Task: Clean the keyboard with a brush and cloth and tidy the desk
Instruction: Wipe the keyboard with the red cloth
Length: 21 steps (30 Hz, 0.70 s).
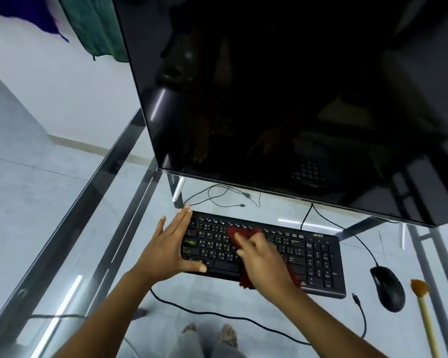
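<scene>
A black keyboard point(313, 257) lies on a glass desk point(93, 228) in front of a big dark monitor. My right hand point(264, 264) presses a dark red cloth point(241, 232) flat onto the middle keys; cloth shows beyond the fingertips and below the palm. My left hand point(166, 249) is spread against the keyboard's left end, fingers along its side and thumb at the front edge. A brush point(422, 301) with a pale wooden handle and tan bristles lies on the desk at the far right.
A black mouse point(387, 288) sits right of the keyboard, its cable running behind. The monitor point(282, 99) stands close behind the keyboard. Thin black cables point(217, 197) lie under the screen, another cable point(217, 315) with a loose plug crosses the front. My feet show through the glass.
</scene>
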Tool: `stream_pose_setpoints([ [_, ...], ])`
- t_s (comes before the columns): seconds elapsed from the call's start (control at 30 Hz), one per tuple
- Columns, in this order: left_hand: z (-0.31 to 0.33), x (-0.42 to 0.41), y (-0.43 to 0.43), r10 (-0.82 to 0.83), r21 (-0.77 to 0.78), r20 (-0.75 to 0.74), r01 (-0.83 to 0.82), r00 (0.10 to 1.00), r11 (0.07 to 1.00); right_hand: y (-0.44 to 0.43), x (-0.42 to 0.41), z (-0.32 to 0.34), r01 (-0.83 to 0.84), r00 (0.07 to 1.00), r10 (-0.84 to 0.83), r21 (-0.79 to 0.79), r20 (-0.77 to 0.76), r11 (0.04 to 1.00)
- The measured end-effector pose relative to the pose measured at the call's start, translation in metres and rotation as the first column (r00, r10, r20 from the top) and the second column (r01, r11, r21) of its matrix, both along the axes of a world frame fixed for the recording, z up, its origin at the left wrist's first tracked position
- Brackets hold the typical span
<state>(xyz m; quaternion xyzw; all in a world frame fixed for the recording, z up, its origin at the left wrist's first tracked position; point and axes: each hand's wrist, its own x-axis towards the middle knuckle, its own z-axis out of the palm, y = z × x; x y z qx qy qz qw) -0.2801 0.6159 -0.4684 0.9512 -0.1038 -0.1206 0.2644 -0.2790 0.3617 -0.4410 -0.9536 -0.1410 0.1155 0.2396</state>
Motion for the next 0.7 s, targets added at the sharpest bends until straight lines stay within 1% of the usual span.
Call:
stream_pose_setpoints([
  [0.03, 0.000, 0.000, 0.000, 0.005, -0.012, 0.005, -0.005, 1.000, 1.000, -0.001, 0.002, 0.001, -0.087, 0.996, 0.088, -0.021, 0.020, 0.996],
  [0.07, 0.000, -0.001, 0.000, 0.008, -0.024, 0.006, -0.008, 1.000, 1.000, -0.004, 0.008, 0.003, -0.081, 0.994, 0.084, -0.052, 0.063, 0.995],
  [0.1, 0.000, -0.001, 0.000, 0.013, -0.035, 0.004, -0.012, 1.000, 0.999, -0.011, 0.017, -0.003, 0.002, 0.990, 0.012, -0.096, 0.143, 0.995],
  [0.13, 0.000, -0.001, 0.001, 0.020, -0.044, 0.005, -0.020, 1.000, 0.999, -0.016, 0.027, -0.004, 0.123, 0.975, -0.102, -0.097, 0.199, 0.988],
  [0.17, 0.000, -0.001, 0.001, 0.029, -0.055, 0.006, -0.028, 1.000, 0.998, -0.016, 0.031, -0.003, 0.206, 0.955, -0.179, -0.099, 0.236, 0.974],
  [0.2, 0.000, -0.002, 0.000, 0.036, -0.065, 0.009, -0.035, 0.999, 0.997, -0.008, 0.028, 0.001, 0.233, 0.956, -0.213, -0.079, 0.203, 0.969],
  [0.23, 0.001, -0.002, 0.000, 0.044, -0.076, 0.014, -0.043, 0.999, 0.996, 0.006, 0.019, 0.002, 0.169, 0.975, -0.155, -0.086, 0.157, 0.982],
  [0.27, 0.001, -0.003, 0.001, 0.053, -0.083, 0.018, -0.051, 0.998, 0.995, 0.020, 0.006, 0.002, 0.070, 0.995, -0.064, -0.072, 0.082, 0.995],
  [0.3, 0.001, -0.003, 0.001, 0.060, -0.090, 0.027, -0.058, 0.998, 0.994, 0.033, -0.004, 0.003, -0.045, 0.998, 0.048, -0.065, 0.049, 0.997],
  [0.33, 0.001, -0.003, 0.001, 0.066, -0.098, 0.036, -0.062, 0.997, 0.993, 0.041, -0.009, 0.008, -0.144, 0.987, 0.148, -0.065, 0.058, 0.987],
  [0.37, 0.001, -0.004, 0.001, 0.073, -0.109, 0.041, -0.068, 0.996, 0.992, 0.043, -0.005, 0.009, -0.186, 0.977, 0.194, -0.092, 0.087, 0.978],
  [0.4, 0.001, -0.006, 0.001, 0.088, -0.124, 0.039, -0.082, 0.995, 0.989, 0.040, 0.007, 0.010, -0.182, 0.975, 0.191, -0.089, 0.117, 0.979],
  [0.43, 0.000, -0.007, 0.002, 0.107, -0.139, 0.025, -0.103, 0.994, 0.985, 0.033, 0.023, 0.008, -0.114, 0.989, 0.120, -0.064, 0.092, 0.991],
  [0.47, 0.000, -0.007, 0.003, 0.124, -0.150, 0.012, -0.121, 0.992, 0.981, 0.029, 0.037, 0.007, -0.056, 0.993, 0.059, -0.028, 0.105, 0.998],
  [0.5, 0.000, -0.008, 0.003, 0.139, -0.156, 0.005, -0.137, 0.990, 0.978, 0.033, 0.044, 0.009, -0.017, 0.995, 0.022, -0.047, 0.101, 0.999],
  [0.53, 0.000, -0.008, 0.003, 0.144, -0.160, 0.007, -0.141, 0.990, 0.977, 0.041, 0.043, 0.007, -0.050, 0.991, 0.061, -0.086, 0.120, 0.995],
  [0.57, 0.000, -0.009, 0.004, 0.143, -0.164, 0.016, -0.139, 0.990, 0.977, 0.052, 0.034, 0.009, -0.118, 0.982, 0.132, -0.112, 0.132, 0.987],
  [0.6, 0.000, -0.009, 0.004, 0.135, -0.163, 0.037, -0.127, 0.990, 0.978, 0.062, 0.023, 0.012, -0.192, 0.973, 0.204, -0.114, 0.104, 0.975],
  [0.63, -0.001, -0.009, 0.004, 0.118, -0.159, 0.065, -0.107, 0.991, 0.981, 0.073, 0.015, 0.017, -0.276, 0.956, 0.286, -0.132, 0.064, 0.952],
  [0.67, -0.001, -0.009, 0.005, 0.103, -0.155, 0.087, -0.089, 0.991, 0.984, 0.078, 0.015, 0.015, -0.380, 0.913, 0.398, -0.173, 0.086, 0.909],
  [0.7, -0.002, -0.008, 0.004, 0.095, -0.155, 0.094, -0.080, 0.991, 0.985, 0.077, 0.021, 0.017, -0.399, 0.900, 0.422, -0.187, 0.104, 0.897],
])
